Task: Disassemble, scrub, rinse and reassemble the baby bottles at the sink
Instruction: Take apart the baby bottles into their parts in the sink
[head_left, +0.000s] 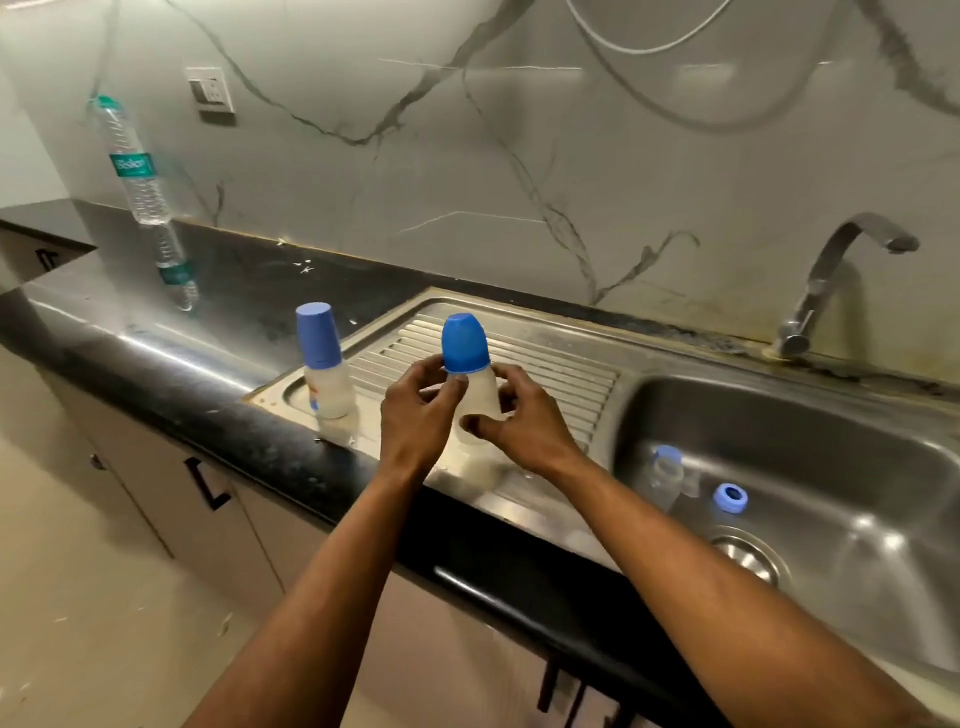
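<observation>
Both grips curl round the blue-capped baby bottle (475, 387) over the drainboard (545, 358), left hand (418, 410), right hand (524, 415).

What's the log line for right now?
hands: both grip capped bottle | over: drainboard | cap: on

wall: grey-veined marble backsplash (467, 156), switch plate (210, 93) upper left | counter: shiny black stone countertop (156, 343) across the middle | below: beige cabinet doors (171, 499), black handles | floor: pale tile floor (78, 597) lower left
</observation>
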